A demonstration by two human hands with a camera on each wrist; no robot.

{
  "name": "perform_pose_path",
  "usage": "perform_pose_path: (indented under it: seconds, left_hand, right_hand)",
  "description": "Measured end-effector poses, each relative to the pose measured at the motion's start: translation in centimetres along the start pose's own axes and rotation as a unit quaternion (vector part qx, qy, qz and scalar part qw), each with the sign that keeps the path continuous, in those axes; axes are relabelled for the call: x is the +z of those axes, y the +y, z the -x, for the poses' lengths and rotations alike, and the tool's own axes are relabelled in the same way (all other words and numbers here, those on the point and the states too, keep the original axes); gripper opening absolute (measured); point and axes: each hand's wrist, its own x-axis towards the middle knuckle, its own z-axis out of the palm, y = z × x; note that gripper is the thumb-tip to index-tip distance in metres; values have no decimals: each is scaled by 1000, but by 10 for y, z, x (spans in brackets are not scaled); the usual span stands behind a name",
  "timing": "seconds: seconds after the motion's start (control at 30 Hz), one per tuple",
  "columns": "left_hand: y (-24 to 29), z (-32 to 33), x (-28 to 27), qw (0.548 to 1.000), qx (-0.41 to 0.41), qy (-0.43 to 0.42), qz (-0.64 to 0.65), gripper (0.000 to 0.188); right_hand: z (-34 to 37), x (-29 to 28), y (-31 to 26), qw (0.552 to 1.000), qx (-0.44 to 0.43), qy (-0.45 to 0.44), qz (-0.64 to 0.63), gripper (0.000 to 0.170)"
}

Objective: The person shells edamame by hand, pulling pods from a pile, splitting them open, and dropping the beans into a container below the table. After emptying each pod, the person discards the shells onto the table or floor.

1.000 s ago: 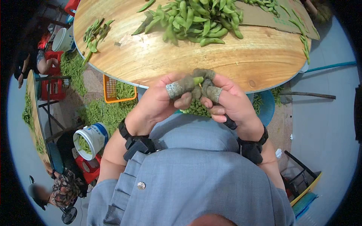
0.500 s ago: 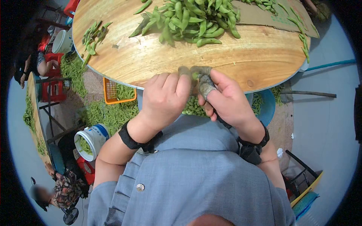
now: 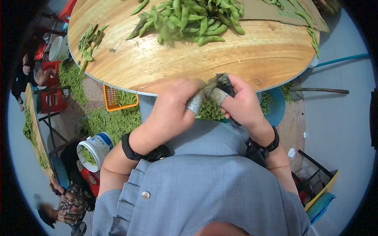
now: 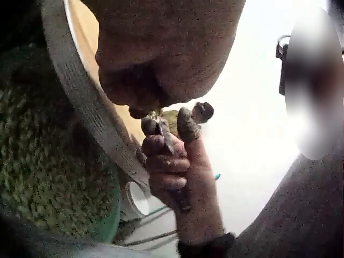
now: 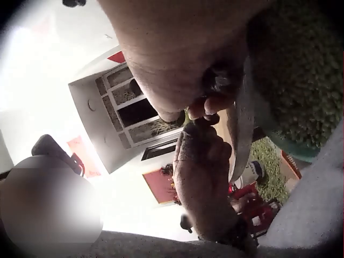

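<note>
My left hand (image 3: 173, 106) and right hand (image 3: 244, 104) meet just beyond my lap, at the table's near edge. In the left wrist view a green bean pod (image 4: 171, 118) lies between my right thumb and forefinger, and my left fingertips pinch its other end. Grimy tape wraps both thumbs. A thin dark tool (image 4: 167, 141), its dark handle running through the palm, is also in my right hand; its kind is unclear. Below the hands is a green basin (image 4: 112, 220) of shelled beans (image 3: 210, 110).
A heap of bean pods (image 3: 189, 19) lies on the round wooden table (image 3: 177, 63), beside flattened cardboard (image 3: 271, 13). Left on the floor are an orange basket (image 3: 111, 98), scattered pods (image 3: 114, 122) and a white bucket (image 3: 92, 151). A blue basin (image 3: 278, 106) stands right.
My left hand has turned from thumb-up to showing its back, then swung its thumb down toward the lap. The right hand has shifted slightly and stays close. The view has drifted slightly.
</note>
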Motion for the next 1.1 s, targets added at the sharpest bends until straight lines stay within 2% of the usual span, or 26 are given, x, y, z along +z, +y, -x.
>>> perform_pose_path:
  seconds: [0.1, 0.13, 0.17, 0.2, 0.23, 0.27, 0.3, 0.33, 0.4, 0.5, 0.57, 0.6, 0.67, 0.73, 0.77, 0.8, 0.87, 0.9, 0.97, 1.07, 1.1]
  left_hand:
    - [6, 3, -3, 999, -27, -44, -10, 28]
    - [8, 5, -4, 999, -27, -43, -9, 28]
    - [10, 8, -6, 998, -32, -26, -39, 28]
    - [12, 11, -7, 997, -37, -10, -70, 27]
    - [10, 15, -9, 997, -38, -9, -71, 27]
    - [7, 19, -12, 993, -37, 38, -105, 25]
    - [2, 23, -16, 986, -35, 85, -139, 22]
    - [-2, 27, -21, 986, -35, 85, -140, 22]
    - [-9, 37, -30, 986, -118, 78, -89, 16]
    - [-10, 38, -33, 984, -138, 106, -41, 17]
    - [-18, 43, -37, 982, -140, 127, -19, 18]
    - [-25, 47, -43, 982, -123, 139, -22, 19]
    - [-26, 50, -49, 983, -106, 149, -27, 20]
    - [-17, 53, -58, 952, -253, 145, 92, 22]
    - [-17, 52, -52, 952, -227, 166, 123, 22]
    - [-17, 48, -47, 967, -182, 154, 86, 19]
    - [-9, 38, -41, 975, -190, 112, -13, 21]
    - [-5, 32, -36, 976, -188, 111, -12, 21]
    - [1, 21, -27, 985, -43, 68, -155, 22]
    - [-8, 12, -14, 976, -88, 47, -191, 23]
    - [-9, 11, -15, 975, -62, 50, -205, 23]
  right_hand:
    - [0, -3, -1, 1000, 20, -5, 18, 14]
    - [-1, -3, 7, 983, -91, 8, 162, 18]
    - [-2, -2, 11, 933, -199, 19, 300, 22]
    - [-1, -1, 8, 933, -198, 16, 299, 22]
    - [0, 1, 2, 908, -219, 28, 356, 24]
    - [0, 2, -3, 878, -240, 41, 412, 26]
    - [0, 2, -6, 878, -240, 40, 412, 26]
    - [-1, 0, -8, 875, -233, 25, 423, 24]
    - [-5, -1, -8, 873, -225, 4, 432, 23]
    - [-19, -1, -10, 852, -225, 11, 472, 20]
    - [-31, -1, -17, 841, -265, 140, 450, 20]
    - [-40, -4, -20, 841, -265, 141, 450, 20]
    - [-60, -11, -24, 777, -316, 246, 486, 22]
    - [-73, -15, -16, 765, -315, 250, 502, 22]
    - [-78, -15, -14, 751, -316, 252, 522, 23]
    - [-77, -12, -15, 751, -319, 251, 521, 23]
    - [-69, -8, -17, 784, -259, 224, 518, 24]
    - [-66, -8, -16, 782, -259, 226, 520, 24]
    - [-60, -12, -13, 835, -233, 192, 460, 24]
    - [-51, -17, -10, 855, -230, 196, 423, 23]
    - [-51, -19, -10, 854, -230, 198, 423, 23]
